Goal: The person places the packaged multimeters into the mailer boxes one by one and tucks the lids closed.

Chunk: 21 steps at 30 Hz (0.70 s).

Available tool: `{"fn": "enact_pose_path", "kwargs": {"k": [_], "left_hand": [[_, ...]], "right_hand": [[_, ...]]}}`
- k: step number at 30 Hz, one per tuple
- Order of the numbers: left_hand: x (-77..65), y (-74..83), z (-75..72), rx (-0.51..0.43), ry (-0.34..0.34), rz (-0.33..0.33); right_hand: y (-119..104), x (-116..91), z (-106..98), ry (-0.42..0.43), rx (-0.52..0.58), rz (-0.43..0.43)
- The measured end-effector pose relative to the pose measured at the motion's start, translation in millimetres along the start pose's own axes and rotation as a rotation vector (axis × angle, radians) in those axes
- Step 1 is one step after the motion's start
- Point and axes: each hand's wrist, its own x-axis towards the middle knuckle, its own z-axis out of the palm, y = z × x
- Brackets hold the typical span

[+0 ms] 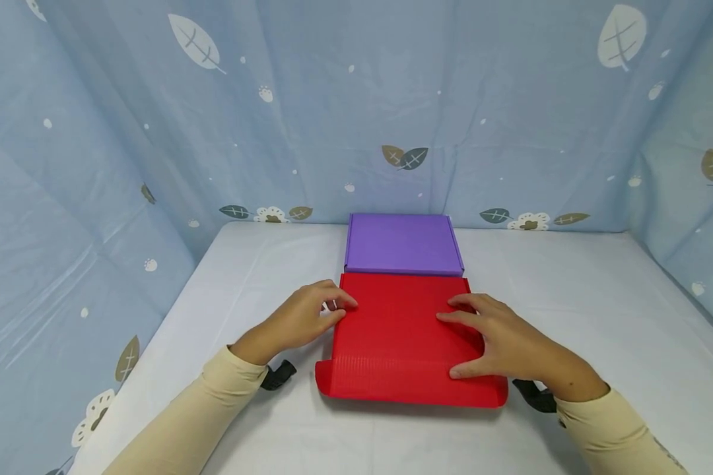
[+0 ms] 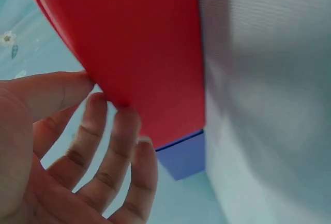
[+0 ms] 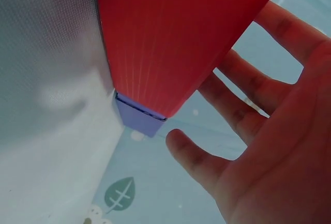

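Note:
A red cardboard box [image 1: 401, 330] lies on the table with its lid down over the body. Its front flap [image 1: 410, 379] sticks out toward me, with small side tabs at both ends. My left hand [image 1: 303, 316] touches the lid's left edge with its fingertips; in the left wrist view thumb and fingers meet the upper edge of the red side wall [image 2: 150, 53]. On the other side, my right hand [image 1: 502, 336] spreads over the lid's right edge, thumb by the flap. The right wrist view shows those fingers apart, beside the red wall [image 3: 160, 38].
Directly behind the red box lies a closed purple box [image 1: 401, 244]. Both are on a white-covered table [image 1: 261, 264]. A blue curtain [image 1: 333, 99] with leaf prints hangs at the back and sides. Dark straps [image 1: 278, 375] show under the wrists.

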Motion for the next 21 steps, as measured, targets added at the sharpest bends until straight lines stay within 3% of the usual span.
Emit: {"fn": "enact_pose_path", "kwargs": {"k": [4, 13, 18, 21], "left_hand": [[-4.3, 10.8, -2.1, 0.105, -0.009, 0.045], [-16.4, 45.5, -0.8, 0.316, -0.142, 0.212], [-21.8, 56.3, 5.2, 0.402, -0.226, 0.234], [-24.7, 61.3, 8.2, 0.43, -0.282, 0.211]], "right_hand": [[0, 1, 1, -0.007, -0.007, 0.006], [2, 2, 2, -0.005, -0.005, 0.011], [2, 2, 1, -0.001, -0.014, 0.011], [2, 2, 1, -0.001, -0.016, 0.013]]}}
